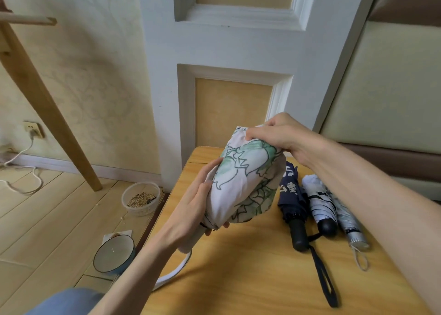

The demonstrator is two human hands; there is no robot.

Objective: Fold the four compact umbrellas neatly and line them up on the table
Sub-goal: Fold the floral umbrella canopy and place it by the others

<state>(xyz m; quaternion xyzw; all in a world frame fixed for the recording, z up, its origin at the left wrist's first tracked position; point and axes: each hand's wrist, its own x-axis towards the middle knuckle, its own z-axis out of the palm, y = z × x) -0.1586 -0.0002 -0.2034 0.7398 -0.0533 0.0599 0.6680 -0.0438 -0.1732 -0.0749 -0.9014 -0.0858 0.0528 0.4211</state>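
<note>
At centre, the floral umbrella (pixel 241 183) is gripped low by the left hand (pixel 193 207) and pinched at top by the right hand (pixel 279 135).

White characters on navy umbrella (pixel 290 190): illegible.

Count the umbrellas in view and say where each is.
4. The floral umbrella is held above the table; the navy umbrella, white umbrella and silver umbrella lie side by side on it. None seems hidden.
</note>
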